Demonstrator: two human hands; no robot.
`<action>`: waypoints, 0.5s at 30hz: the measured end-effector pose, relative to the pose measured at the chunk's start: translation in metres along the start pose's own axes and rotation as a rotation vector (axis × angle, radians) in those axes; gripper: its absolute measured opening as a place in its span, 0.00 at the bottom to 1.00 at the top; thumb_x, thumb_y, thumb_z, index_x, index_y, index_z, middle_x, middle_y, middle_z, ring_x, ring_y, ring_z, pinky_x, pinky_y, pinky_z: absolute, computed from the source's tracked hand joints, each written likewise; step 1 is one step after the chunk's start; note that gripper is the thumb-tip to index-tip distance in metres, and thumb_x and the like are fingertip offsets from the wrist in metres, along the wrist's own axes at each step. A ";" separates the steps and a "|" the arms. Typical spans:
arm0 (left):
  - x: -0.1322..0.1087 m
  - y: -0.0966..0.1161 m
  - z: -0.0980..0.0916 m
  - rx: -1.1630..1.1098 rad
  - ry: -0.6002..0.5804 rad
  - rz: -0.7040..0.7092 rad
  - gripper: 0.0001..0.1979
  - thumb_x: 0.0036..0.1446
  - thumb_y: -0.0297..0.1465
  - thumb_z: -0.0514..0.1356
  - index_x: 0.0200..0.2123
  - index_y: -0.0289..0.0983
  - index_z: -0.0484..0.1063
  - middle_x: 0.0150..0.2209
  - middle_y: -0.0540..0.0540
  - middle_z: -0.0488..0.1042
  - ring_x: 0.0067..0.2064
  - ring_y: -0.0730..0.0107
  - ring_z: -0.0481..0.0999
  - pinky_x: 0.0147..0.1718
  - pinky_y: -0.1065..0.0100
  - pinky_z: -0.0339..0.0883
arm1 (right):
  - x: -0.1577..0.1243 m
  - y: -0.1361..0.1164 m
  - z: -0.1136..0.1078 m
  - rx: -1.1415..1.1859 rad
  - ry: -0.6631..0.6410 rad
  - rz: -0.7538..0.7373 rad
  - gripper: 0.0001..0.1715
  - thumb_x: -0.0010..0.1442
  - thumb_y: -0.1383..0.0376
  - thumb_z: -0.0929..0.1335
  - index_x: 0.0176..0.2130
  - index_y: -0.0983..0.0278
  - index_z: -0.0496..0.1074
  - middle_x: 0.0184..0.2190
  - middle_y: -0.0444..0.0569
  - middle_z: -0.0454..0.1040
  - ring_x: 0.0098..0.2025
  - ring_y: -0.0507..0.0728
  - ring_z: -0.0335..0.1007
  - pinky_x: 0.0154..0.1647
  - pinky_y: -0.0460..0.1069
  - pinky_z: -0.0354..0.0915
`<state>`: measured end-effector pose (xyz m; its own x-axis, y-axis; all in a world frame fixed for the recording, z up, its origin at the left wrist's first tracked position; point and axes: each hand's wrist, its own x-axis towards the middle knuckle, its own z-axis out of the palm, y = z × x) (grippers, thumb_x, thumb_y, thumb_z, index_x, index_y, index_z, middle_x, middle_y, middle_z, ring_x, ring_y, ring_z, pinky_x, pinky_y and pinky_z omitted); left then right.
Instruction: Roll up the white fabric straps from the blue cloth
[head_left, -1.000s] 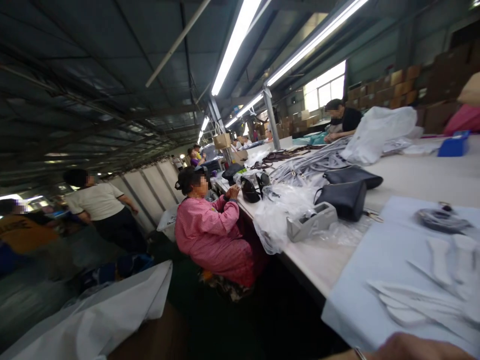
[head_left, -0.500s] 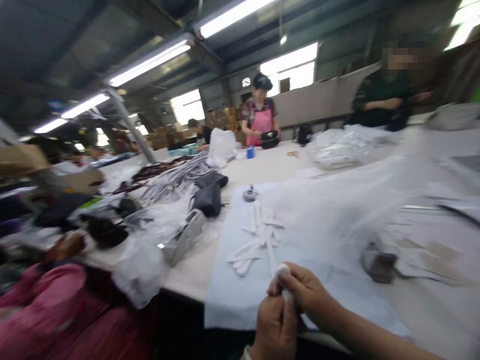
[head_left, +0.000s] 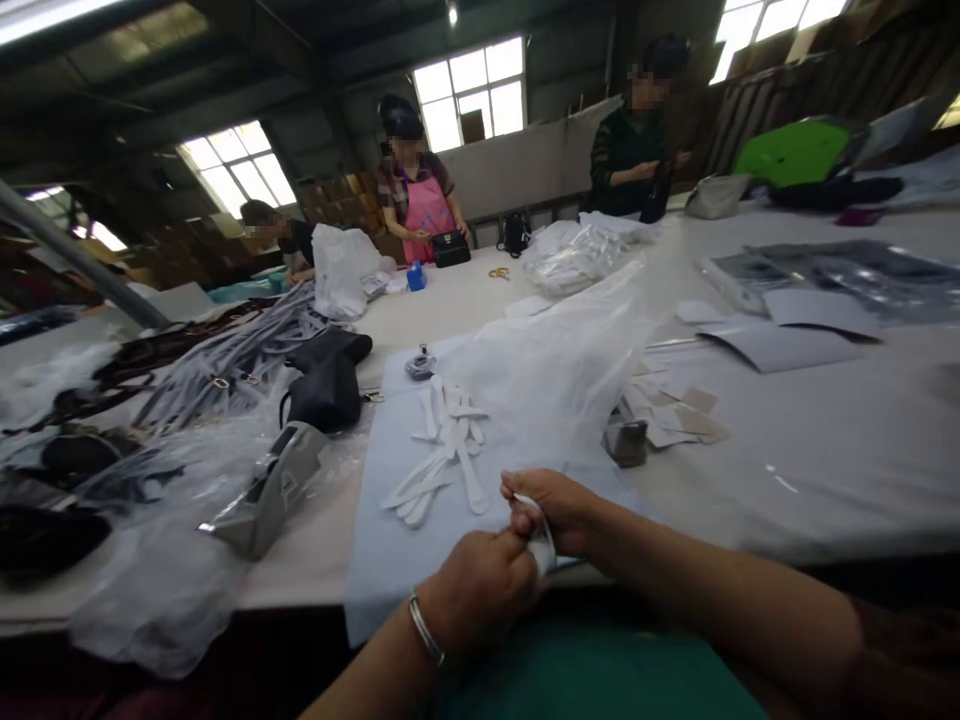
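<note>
My left hand (head_left: 480, 590), with a silver bracelet at the wrist, is closed on a bent white strip (head_left: 545, 548). Close against it, my right hand (head_left: 559, 505) pinches the same strip, which loops between the fingers; its ends are hidden. Both hands are above the near edge of a pale blue sheet (head_left: 382, 580) on the table. Just beyond them lies a loose pile of flat white strips (head_left: 472, 488) with rounded ends. Behind the pile is a small grey coiled item (head_left: 421, 366), and a clear plastic bag (head_left: 559, 370) spreads over the sheet's right side.
Left of the sheet stand a grey tape dispenser (head_left: 281, 490) and a dark bag (head_left: 334, 390), with grey straps (head_left: 225, 350) behind. A dark block (head_left: 627, 442) and paper scraps (head_left: 679, 415) lie right. Across the table, a person in a pink apron (head_left: 426, 208) holds a black bag (head_left: 451, 248).
The view has swung right and steadied. My hands still hold the white strip; it now shows as an open loop, and my left hand has turned more sideways.
</note>
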<state>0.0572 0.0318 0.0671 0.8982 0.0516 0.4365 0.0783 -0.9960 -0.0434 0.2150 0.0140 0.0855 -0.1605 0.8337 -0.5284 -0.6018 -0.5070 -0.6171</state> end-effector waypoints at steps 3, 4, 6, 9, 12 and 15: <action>0.001 -0.004 -0.009 -0.100 -0.024 0.007 0.12 0.67 0.32 0.52 0.31 0.37 0.68 0.28 0.48 0.71 0.24 0.69 0.67 0.21 0.68 0.59 | 0.003 -0.014 -0.013 0.043 -0.009 0.035 0.20 0.69 0.69 0.60 0.25 0.65 0.65 0.08 0.36 0.54 0.11 0.48 0.51 0.18 0.44 0.58; -0.001 -0.007 -0.012 -0.162 0.016 -0.054 0.12 0.67 0.32 0.52 0.31 0.37 0.69 0.28 0.47 0.70 0.25 0.70 0.67 0.22 0.69 0.60 | 0.004 -0.018 -0.018 0.090 0.015 -0.017 0.19 0.70 0.68 0.60 0.26 0.64 0.65 0.09 0.35 0.55 0.12 0.48 0.53 0.20 0.44 0.61; -0.004 -0.012 -0.016 -0.300 0.154 -0.234 0.11 0.67 0.30 0.52 0.33 0.35 0.70 0.29 0.46 0.70 0.28 0.71 0.69 0.27 0.70 0.63 | 0.005 -0.019 -0.028 0.183 0.016 -0.162 0.16 0.71 0.64 0.60 0.31 0.64 0.67 0.14 0.38 0.65 0.18 0.50 0.65 0.29 0.46 0.68; -0.007 -0.014 -0.014 -0.464 0.353 -0.514 0.11 0.67 0.31 0.53 0.35 0.35 0.73 0.32 0.45 0.73 0.33 0.70 0.73 0.34 0.70 0.67 | 0.005 -0.006 -0.040 0.140 -0.176 -0.330 0.16 0.67 0.53 0.67 0.44 0.64 0.72 0.38 0.51 0.79 0.40 0.57 0.76 0.46 0.52 0.70; -0.004 -0.006 -0.004 -0.622 0.444 -0.789 0.15 0.68 0.37 0.53 0.33 0.36 0.73 0.29 0.47 0.74 0.31 0.70 0.73 0.32 0.71 0.66 | 0.005 0.014 -0.044 -0.134 -0.374 -0.483 0.30 0.56 0.53 0.75 0.54 0.61 0.71 0.55 0.55 0.73 0.55 0.61 0.70 0.54 0.55 0.65; 0.003 0.004 0.008 -0.789 0.444 -1.005 0.21 0.67 0.44 0.52 0.30 0.36 0.73 0.25 0.48 0.73 0.28 0.70 0.72 0.28 0.71 0.65 | 0.002 0.021 -0.038 -0.435 -0.395 -0.696 0.33 0.54 0.54 0.77 0.56 0.59 0.71 0.56 0.53 0.71 0.57 0.61 0.67 0.57 0.56 0.62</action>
<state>0.0634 0.0289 0.0607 0.3735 0.8983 0.2313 0.2115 -0.3253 0.9217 0.2320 -0.0032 0.0488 -0.1759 0.9561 0.2343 -0.3275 0.1676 -0.9299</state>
